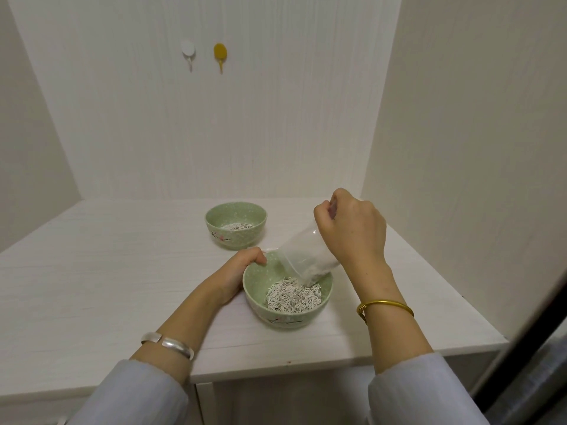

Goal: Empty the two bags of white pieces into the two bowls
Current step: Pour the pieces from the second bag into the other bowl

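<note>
A green bowl (260, 305) stands near the table's front edge with a heap of white pieces (293, 297) inside. My left hand (237, 273) grips its left rim. My right hand (352, 228) pinches the bottom of a clear plastic bag (302, 253), which is tipped mouth-down over the bowl; some white pieces remain in its lower end. A second green bowl (235, 225) stands farther back, holding a thin layer of white pieces. No other bag is in view.
The white table (107, 271) sits in a white alcove with walls on three sides. Two hooks, one white (188, 52) and one yellow (220, 55), hang on the back wall. A dark edge (521, 348) runs at the right.
</note>
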Tool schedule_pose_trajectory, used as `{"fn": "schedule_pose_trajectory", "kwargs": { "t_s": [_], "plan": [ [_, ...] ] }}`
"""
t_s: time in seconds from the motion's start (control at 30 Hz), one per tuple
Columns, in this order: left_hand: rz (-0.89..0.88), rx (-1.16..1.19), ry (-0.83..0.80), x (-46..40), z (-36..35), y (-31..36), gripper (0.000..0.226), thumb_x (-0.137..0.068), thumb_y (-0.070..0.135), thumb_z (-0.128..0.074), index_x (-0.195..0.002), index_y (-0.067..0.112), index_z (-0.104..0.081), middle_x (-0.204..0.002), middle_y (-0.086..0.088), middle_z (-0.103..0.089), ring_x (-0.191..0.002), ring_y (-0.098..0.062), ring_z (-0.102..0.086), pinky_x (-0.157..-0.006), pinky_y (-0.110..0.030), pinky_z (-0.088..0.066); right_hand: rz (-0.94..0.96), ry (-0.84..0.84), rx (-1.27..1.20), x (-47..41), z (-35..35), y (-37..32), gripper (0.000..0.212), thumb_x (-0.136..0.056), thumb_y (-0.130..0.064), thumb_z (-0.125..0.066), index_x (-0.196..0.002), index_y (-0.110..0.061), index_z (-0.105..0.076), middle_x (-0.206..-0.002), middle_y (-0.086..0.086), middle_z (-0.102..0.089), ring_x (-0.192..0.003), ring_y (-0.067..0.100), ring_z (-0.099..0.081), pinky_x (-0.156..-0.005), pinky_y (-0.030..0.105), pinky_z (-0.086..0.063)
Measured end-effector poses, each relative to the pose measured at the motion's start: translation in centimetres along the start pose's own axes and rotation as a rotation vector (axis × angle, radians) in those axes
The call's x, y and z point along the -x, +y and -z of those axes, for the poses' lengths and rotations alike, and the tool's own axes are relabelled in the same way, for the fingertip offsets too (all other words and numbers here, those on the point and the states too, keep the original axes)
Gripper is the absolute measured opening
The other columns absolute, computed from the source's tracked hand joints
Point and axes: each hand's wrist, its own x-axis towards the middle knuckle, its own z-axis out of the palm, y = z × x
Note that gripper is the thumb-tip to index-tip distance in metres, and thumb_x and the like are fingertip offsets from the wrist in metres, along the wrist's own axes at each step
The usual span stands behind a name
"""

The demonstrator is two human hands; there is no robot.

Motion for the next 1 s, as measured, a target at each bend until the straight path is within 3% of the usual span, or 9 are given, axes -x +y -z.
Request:
{"fn": "schedule_pose_trajectory", "kwargs": {
  "t_s": [0.3, 0.53, 0.6, 0.67, 0.7, 0.8, 0.9, 1.0],
  "plan": [
    [-0.001, 0.022, -0.007, 0.0, 0.0, -0.1, 0.031, -0.06, 0.022, -0.043, -0.075, 0.009, -0.066, -0.065, -0.003, -0.071, -0.06, -0.015, -0.064, -0.061, -0.023, -0.05, 0.224, -0.176, 0.086, -0.3, 0.4, -1.8, 0.023, -0.089, -0.024, -0.039, -0.082, -0.008, -0.054, -0.072, 0.009, -0.062, -0.063, 0.029, -0.05, -0.057, 0.03, -0.036],
    [0.009, -0.03, -0.03, 0.5, -0.1, 0.4, 0.034, -0.064, 0.02, -0.042, -0.083, 0.007, -0.068, -0.073, -0.005, -0.072, -0.066, -0.018, -0.064, -0.063, -0.024, -0.049, 0.38, -0.298, 0.148, -0.5, 0.0, -3.1, 0.018, -0.088, -0.024, -0.04, -0.075, -0.012, -0.044, -0.061, 0.002, -0.043, -0.064, 0.029, -0.044, -0.048, 0.03, -0.024],
    [-0.035, -0.089, -0.018, 0.7, 0.1, 0.9, 0.041, -0.066, 0.014, -0.042, -0.097, 0.008, -0.068, -0.094, -0.009, -0.073, -0.085, -0.022, -0.067, -0.078, -0.03, -0.051, 0.392, -0.29, 0.132, -0.4, -0.1, -3.3, 0.018, -0.089, -0.026, -0.04, -0.077, -0.012, -0.044, -0.069, 0.005, -0.054, -0.066, 0.028, -0.047, -0.054, 0.031, -0.029],
    [-0.116, -0.215, 0.017, 1.2, 0.4, 1.8, 0.046, -0.069, 0.017, -0.047, -0.11, 0.013, -0.065, -0.114, -0.007, -0.068, -0.108, -0.023, -0.061, -0.099, -0.041, -0.045, 0.393, -0.274, 0.12, -0.4, -0.1, -3.4, 0.019, -0.09, -0.027, -0.04, -0.078, -0.013, -0.044, -0.08, 0.008, -0.063, -0.068, 0.029, -0.049, -0.058, 0.031, -0.031],
    [-0.164, -0.265, 0.04, 1.5, 0.5, 2.3, 0.046, -0.068, 0.022, -0.049, -0.112, 0.018, -0.065, -0.118, -0.003, -0.067, -0.113, -0.02, -0.059, -0.102, -0.043, -0.042, 0.394, -0.267, 0.119, -0.5, 0.0, -3.4, 0.019, -0.09, -0.028, -0.041, -0.078, -0.013, -0.044, -0.082, 0.008, -0.065, -0.069, 0.029, -0.051, -0.058, 0.031, -0.032],
    [-0.29, -0.294, 0.075, 2.8, -0.4, 3.9, 0.033, -0.069, 0.027, -0.058, -0.1, 0.025, -0.069, -0.107, 0.003, -0.069, -0.102, -0.009, -0.059, -0.092, -0.028, -0.042, 0.398, -0.264, 0.129, -0.6, 0.2, -3.6, 0.019, -0.089, -0.029, -0.041, -0.079, -0.013, -0.044, -0.084, 0.008, -0.065, -0.069, 0.028, -0.049, -0.058, 0.031, -0.031],
    [-0.346, -0.472, 0.036, 3.8, -2.2, 4.8, 0.035, -0.063, 0.032, -0.071, -0.094, 0.018, -0.069, -0.098, -0.001, -0.07, -0.087, -0.002, -0.06, -0.083, -0.019, -0.044, 0.415, -0.266, 0.133, -0.6, 0.6, -4.0, 0.019, -0.089, -0.029, -0.042, -0.079, -0.013, -0.043, -0.084, 0.01, -0.065, -0.068, 0.027, -0.045, -0.058, 0.031, -0.03],
    [-0.374, -0.552, 0.137, 3.8, -3.1, 4.8, 0.032, -0.059, 0.03, -0.074, -0.088, 0.015, -0.07, -0.087, 0.006, -0.071, -0.085, -0.006, -0.062, -0.084, -0.025, -0.046, 0.448, -0.279, 0.15, -0.4, 0.7, -4.2, 0.023, -0.089, -0.034, -0.043, -0.084, -0.013, -0.047, -0.083, 0.01, -0.064, -0.071, 0.03, -0.05, -0.059, 0.031, -0.029]
  ]
}}
